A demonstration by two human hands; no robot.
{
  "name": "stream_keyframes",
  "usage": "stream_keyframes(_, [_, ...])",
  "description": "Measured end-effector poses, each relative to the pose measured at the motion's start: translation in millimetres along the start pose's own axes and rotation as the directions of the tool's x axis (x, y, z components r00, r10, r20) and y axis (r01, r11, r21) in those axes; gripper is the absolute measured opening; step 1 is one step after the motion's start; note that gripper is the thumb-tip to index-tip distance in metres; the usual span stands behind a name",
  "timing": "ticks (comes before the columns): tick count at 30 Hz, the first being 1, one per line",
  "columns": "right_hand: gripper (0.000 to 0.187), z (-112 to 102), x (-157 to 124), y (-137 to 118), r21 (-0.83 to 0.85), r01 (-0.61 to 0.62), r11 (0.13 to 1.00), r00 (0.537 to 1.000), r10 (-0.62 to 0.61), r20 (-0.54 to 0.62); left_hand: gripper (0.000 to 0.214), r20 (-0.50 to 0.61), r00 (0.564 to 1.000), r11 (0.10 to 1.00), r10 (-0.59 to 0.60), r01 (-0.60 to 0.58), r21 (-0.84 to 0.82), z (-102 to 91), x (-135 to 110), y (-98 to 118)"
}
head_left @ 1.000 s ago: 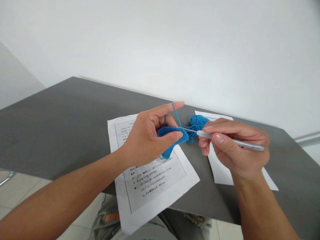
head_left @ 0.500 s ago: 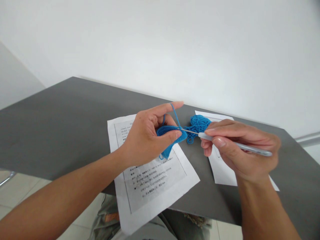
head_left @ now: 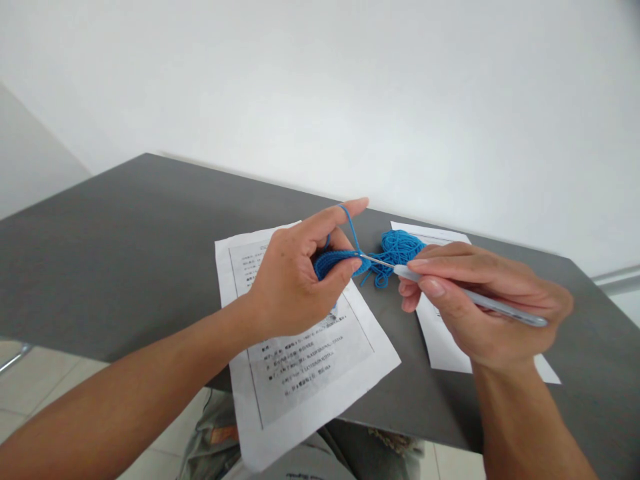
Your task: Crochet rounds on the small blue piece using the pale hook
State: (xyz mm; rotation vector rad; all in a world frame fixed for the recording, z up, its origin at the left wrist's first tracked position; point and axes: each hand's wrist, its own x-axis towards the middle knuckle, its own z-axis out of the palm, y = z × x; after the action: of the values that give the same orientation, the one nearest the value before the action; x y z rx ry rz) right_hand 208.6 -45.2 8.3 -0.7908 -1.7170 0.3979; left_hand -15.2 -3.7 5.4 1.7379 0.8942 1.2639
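Observation:
Between thumb and fingers, my left hand [head_left: 300, 273] pinches a piece of blue crochet work [head_left: 332, 261]. A strand of blue yarn [head_left: 353, 228] runs over its raised index finger down to the work's edge. My right hand [head_left: 480, 300] grips a crochet hook [head_left: 407, 272] with a grey handle, held like a pen. The hook's thin metal end meets the crochet work by my left thumb; its very tip is hidden in the stitches. Behind the hook lies a loose ball of blue yarn [head_left: 400, 248], partly covered by my right fingers.
A printed sheet [head_left: 310, 400] lies under my left hand and hangs over the near edge of the dark grey table [head_left: 125, 253]. Another paper [head_left: 447, 343] is under the yarn ball and my right hand. A white wall [head_left: 320, 100] rises behind the table.
The crochet work has tilted, so its lower corner no longer hangs below my left thumb. My right hand has turned slightly, angling the hook more steeply. The left index finger is slightly higher.

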Motion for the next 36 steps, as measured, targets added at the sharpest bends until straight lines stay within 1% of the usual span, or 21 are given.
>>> stream_keyframes(5, [0.039,2,-2,-3,-0.103,0.013,0.995,1.000,-0.012,0.009,0.055,-0.029,0.997,0.984,0.075,-0.069,0.165,1.0,-1,-1])
stream_keyframes(10, [0.044,6,-2,-8,-0.260,0.078,0.962,0.997,-0.075,0.021,0.049,-0.068,0.985,0.942,0.160,-0.131,0.308,3.0,0,-1])
stream_keyframes(18, [0.040,17,-4,-8,-0.361,0.103,0.927,0.993,-0.118,-0.019,0.043,-0.070,0.964,0.867,0.256,-0.197,0.457,5.4,-1,-5])
stream_keyframes(20, [0.040,20,-4,-8,-0.400,0.142,0.905,0.989,-0.150,0.011,0.042,-0.069,0.960,0.854,0.271,-0.207,0.478,5.9,-1,-7])
stream_keyframes(23, [0.042,21,-2,-10,-0.461,0.267,0.846,0.963,-0.254,0.092,0.045,-0.080,0.958,0.851,0.277,-0.206,0.482,6.0,0,-9])
stream_keyframes(26, [0.039,23,1,-10,-0.498,0.356,0.791,0.934,-0.303,0.187,0.048,-0.089,0.959,0.862,0.268,-0.197,0.467,6.2,1,-10])
stream_keyframes(28, [0.037,25,1,-7,-0.499,0.379,0.779,0.925,-0.301,0.233,0.048,-0.060,0.964,0.873,0.261,-0.209,0.440,6.8,1,-8])
stream_keyframes(29, [0.037,26,0,-5,-0.491,0.380,0.784,0.925,-0.303,0.231,0.048,-0.045,0.968,0.885,0.248,-0.207,0.417,7.2,0,-8])
stream_keyframes(30, [0.038,28,0,-3,-0.474,0.365,0.801,0.931,-0.302,0.207,0.048,-0.041,0.973,0.904,0.227,-0.195,0.381,7.7,0,-7])
stream_keyframes(32, [0.040,32,-3,1,-0.397,0.262,0.879,0.965,-0.250,0.084,0.047,-0.055,0.988,0.959,0.146,-0.128,0.255,8.5,-2,-4])
stream_keyframes(34, [0.034,37,-6,4,-0.235,0.106,0.966,0.989,-0.126,-0.073,0.050,-0.066,0.997,0.997,0.040,-0.035,0.075,9.0,-2,-2])
stream_keyframes(36, [0.023,41,-8,5,-0.038,-0.022,0.999,0.983,0.014,-0.180,0.052,-0.049,0.998,0.995,-0.047,0.042,-0.095,9.3,-3,0])
